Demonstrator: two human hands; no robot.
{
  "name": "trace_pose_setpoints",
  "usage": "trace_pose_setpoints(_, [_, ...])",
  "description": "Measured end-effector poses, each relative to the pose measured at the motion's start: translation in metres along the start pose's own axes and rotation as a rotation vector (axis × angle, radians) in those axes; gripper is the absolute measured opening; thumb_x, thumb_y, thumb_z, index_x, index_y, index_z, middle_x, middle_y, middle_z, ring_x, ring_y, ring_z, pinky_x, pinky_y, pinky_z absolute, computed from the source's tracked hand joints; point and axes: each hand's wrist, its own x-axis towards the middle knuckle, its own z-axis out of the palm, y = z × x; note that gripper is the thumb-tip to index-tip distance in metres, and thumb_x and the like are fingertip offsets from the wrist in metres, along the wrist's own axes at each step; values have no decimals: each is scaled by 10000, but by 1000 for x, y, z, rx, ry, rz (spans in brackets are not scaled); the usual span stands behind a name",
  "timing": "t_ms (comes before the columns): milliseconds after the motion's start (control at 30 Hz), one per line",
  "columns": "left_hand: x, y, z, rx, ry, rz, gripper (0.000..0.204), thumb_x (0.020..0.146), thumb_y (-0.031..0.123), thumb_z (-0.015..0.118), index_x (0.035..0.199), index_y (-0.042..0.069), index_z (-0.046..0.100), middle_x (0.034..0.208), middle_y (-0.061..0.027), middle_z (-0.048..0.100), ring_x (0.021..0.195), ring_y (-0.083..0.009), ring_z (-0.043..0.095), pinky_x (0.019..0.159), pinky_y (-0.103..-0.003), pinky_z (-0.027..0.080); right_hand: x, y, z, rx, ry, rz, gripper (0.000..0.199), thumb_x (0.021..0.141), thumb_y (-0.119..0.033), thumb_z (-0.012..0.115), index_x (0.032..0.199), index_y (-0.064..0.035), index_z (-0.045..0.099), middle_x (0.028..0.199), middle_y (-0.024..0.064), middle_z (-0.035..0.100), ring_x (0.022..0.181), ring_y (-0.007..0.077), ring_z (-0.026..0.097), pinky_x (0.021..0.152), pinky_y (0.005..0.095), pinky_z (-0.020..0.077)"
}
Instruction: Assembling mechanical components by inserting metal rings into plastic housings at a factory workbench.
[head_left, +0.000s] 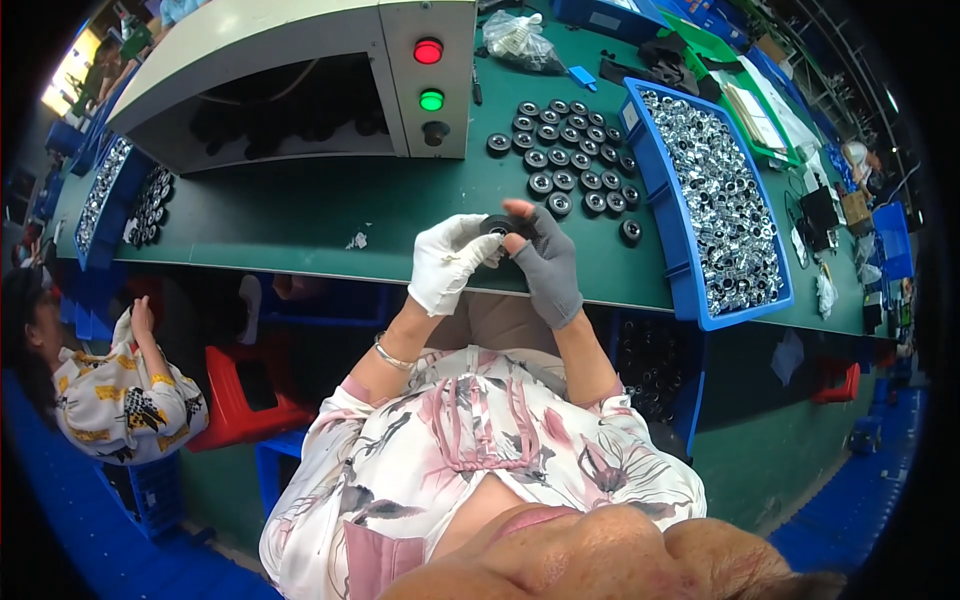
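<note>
Over the table's front edge, my left hand [447, 265], in a white glove, and my right hand [547, 262], in a grey glove with bare fingertips, meet around a small black wheel [496, 225]. Both hands are closed on it, the left from its left side, the right with thumb and fingers from the other. Part of the wheel is hidden by my fingers. Just beyond and to the right, several similar black wheels with metal centres [560, 158] lie flat on the green table [330, 215]. One wheel [630, 232] sits apart, nearer the edge.
A blue bin [688, 255] of shiny metal parts stands right of the wheels. Behind my left hand is a pale machine [437, 75] with a red and a green light. A clear plastic bag [520, 42] lies at the back. A seated person [120, 390] is at far left.
</note>
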Motion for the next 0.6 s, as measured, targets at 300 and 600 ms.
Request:
trace_pose_setpoints(300, [-4,5,1,-456,-199,-208,277,1012,220,605,1103,-41,619,1057,-99,653,938,-157,624,898,-334,540,1,-9,-12,-508,-117,-345,485,822,-81,749,1288,-30,625,1107,59,556,1018,166,561,896,279,466])
trace_pose_setpoints(600, [-6,-7,4,-403,-143,-234,201,1006,188,613,1095,9,632,1065,-71,664,998,-167,646,904,-319,527,2,-11,-11,-562,-116,-393,470,765,-105,801,1208,-32,661,1105,73,579,945,151,578,793,272,491])
